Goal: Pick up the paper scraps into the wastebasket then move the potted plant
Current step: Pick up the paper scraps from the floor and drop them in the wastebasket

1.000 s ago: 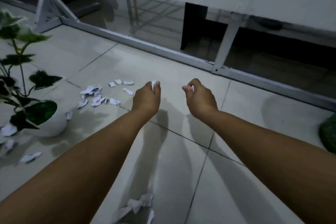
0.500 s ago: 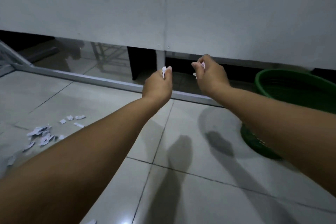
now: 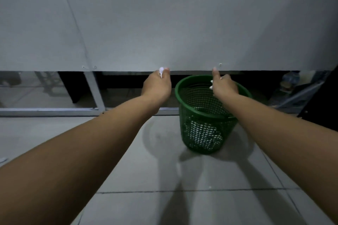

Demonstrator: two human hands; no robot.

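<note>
A green mesh wastebasket (image 3: 203, 129) stands on the tiled floor just right of centre, with white paper showing through its lower mesh. My right hand (image 3: 224, 86) is over the basket's mouth, its index finger raised, with small white paper scraps (image 3: 211, 84) at its fingers. My left hand (image 3: 157, 86) hovers just left of the rim, pinching a white paper scrap (image 3: 161, 70). The potted plant is out of view.
A grey panel wall (image 3: 164, 20) fills the upper half, with a metal frame (image 3: 95, 91) and a dark gap beneath it. A dark object (image 3: 321, 97) stands at the right edge. One paper scrap (image 3: 2, 159) lies at the far left floor edge.
My view swung right, from the plant and scattered scraps to the wastebasket. Both hands, holding scraps, travelled to the basket; the right hand is now over its opening with its index finger lifted.
</note>
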